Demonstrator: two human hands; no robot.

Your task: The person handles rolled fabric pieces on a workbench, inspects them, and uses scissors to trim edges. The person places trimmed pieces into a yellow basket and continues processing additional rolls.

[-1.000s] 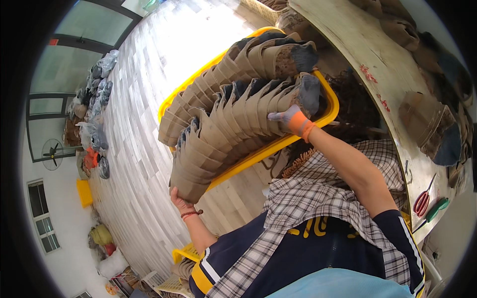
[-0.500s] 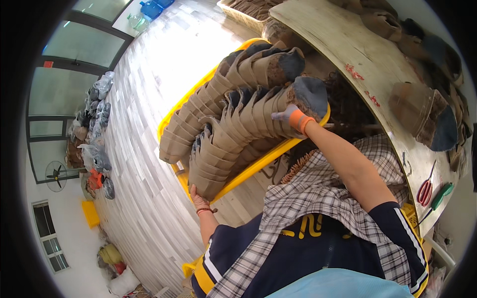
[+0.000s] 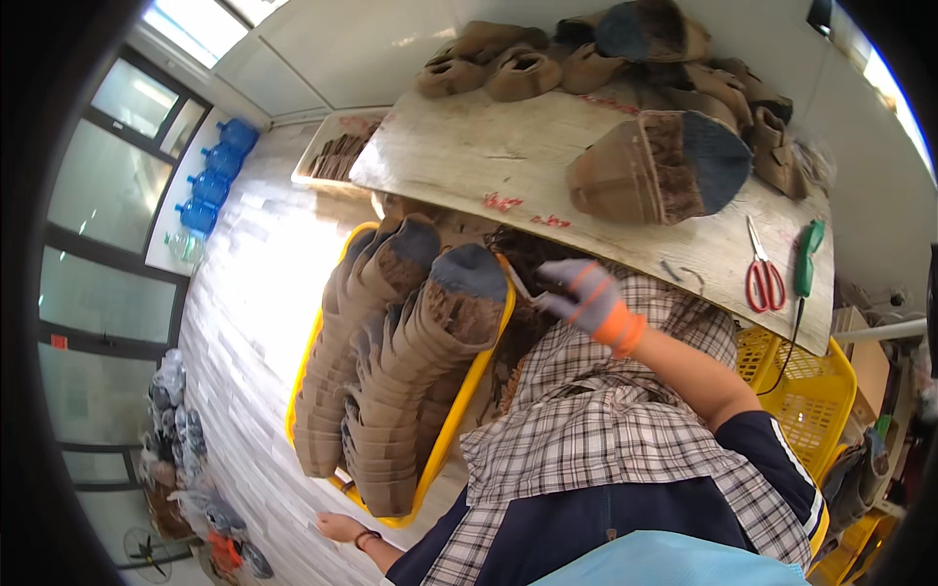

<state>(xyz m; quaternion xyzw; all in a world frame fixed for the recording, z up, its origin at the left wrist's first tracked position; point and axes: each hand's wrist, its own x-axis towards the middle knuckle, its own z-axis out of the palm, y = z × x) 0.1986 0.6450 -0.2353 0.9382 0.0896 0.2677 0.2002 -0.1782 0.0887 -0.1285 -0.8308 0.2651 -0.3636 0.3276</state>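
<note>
step: setting down yellow crate (image 3: pixel 489 376) of stacked brown shoe uppers (image 3: pixel 415 342) | right hand (image 3: pixel 586 298) (gloved) loosely open, off rim | left hand (image 3: pixel 337 527) open, below crate's near end | next: a firm regrip, probably

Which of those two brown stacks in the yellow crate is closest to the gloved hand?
The right-hand stack, whose grey-capped top end lies just left of the gloved right hand. The other stack lies farther left in the yellow crate.

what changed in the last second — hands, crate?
The right hand, in a grey and orange glove, has let go of the far rim of the yellow crate and now hangs beside it. The left hand has come off the near end and sits just below it. The crate now appears lower, on the floor. The stacked brown shoe uppers stay packed in it.
</note>
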